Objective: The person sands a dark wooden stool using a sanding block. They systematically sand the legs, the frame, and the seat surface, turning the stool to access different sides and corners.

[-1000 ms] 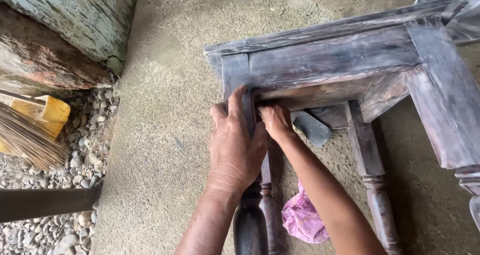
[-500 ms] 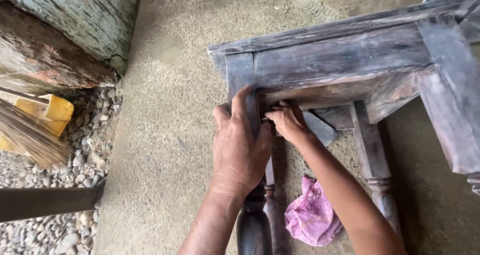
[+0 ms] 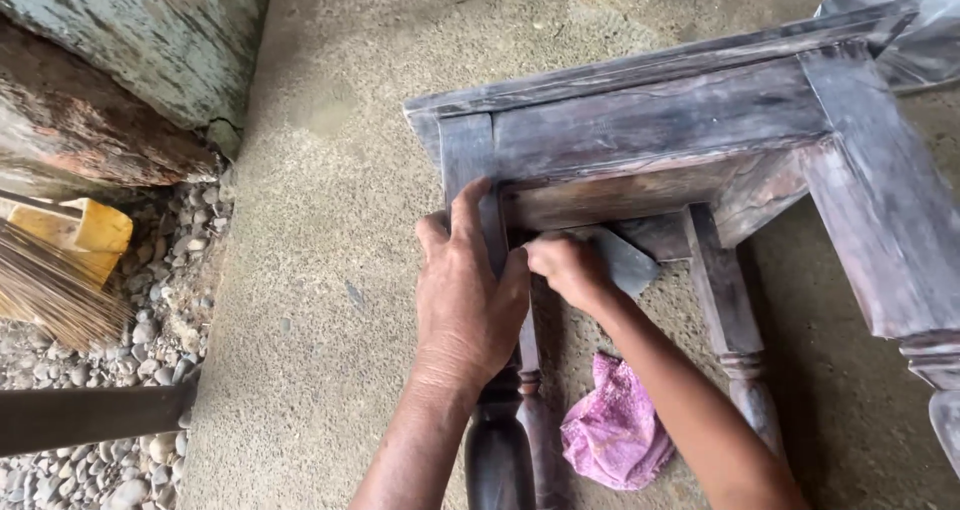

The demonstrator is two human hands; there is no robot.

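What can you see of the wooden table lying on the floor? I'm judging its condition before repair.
The wooden table lies on its side on the concrete floor, legs toward the camera. Its dark wood looks worn, with a greyish, rubbed finish. It has a plain apron frame and turned legs. The left hand grips the nearest leg's square top; the right hand presses by the inner corner. A pink cloth lies beside that leg.
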